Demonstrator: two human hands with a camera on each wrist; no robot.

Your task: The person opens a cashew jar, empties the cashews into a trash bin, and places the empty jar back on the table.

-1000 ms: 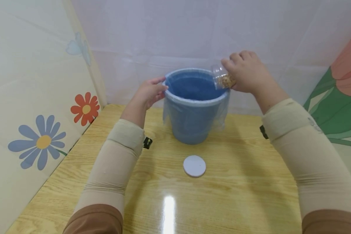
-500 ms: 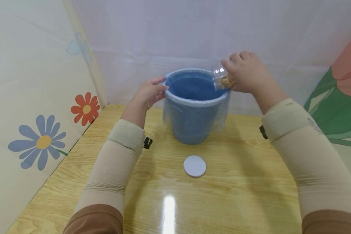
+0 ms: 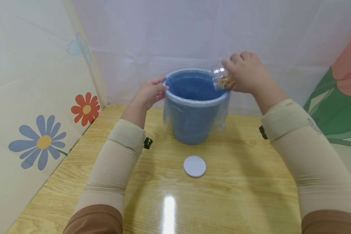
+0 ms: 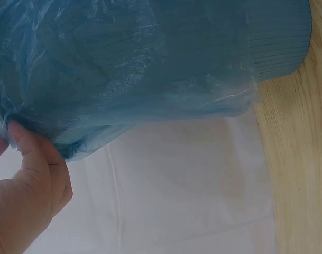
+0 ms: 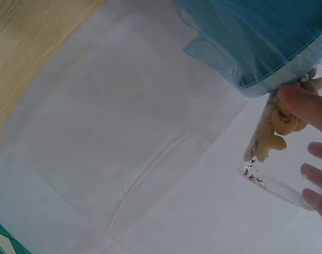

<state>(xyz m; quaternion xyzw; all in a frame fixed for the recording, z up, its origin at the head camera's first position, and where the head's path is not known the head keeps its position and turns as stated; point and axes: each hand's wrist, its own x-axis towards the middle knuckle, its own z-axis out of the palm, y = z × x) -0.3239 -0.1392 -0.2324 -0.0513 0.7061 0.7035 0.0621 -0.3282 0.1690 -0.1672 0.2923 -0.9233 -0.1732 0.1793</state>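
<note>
A blue trash bin (image 3: 190, 125), lined with a thin translucent blue bag (image 4: 123, 79) folded over its rim, stands upright on the table. At the bin's left rim my left hand (image 3: 149, 92) pinches the bag-covered edge between thumb and fingers. My right hand (image 3: 247, 72) grips a clear jar (image 3: 218, 74) at the right rim, tilted with its mouth toward the bin's inside. Tan curved pieces like cashews (image 5: 287, 119) lie along the jar's lower side, with dark crumbs near its base. The bin's bottom inside is hidden.
A round white disc like a lid (image 3: 194, 166) lies on the wood-grain table (image 3: 237, 188) in front of the bin. A pale cloth wall (image 3: 152, 32) stands close behind, and a flower-printed panel (image 3: 44, 81) rises on the left.
Inside the jar the tan pieces have shifted slightly. Both hands, the bin and the white disc stay in place.
</note>
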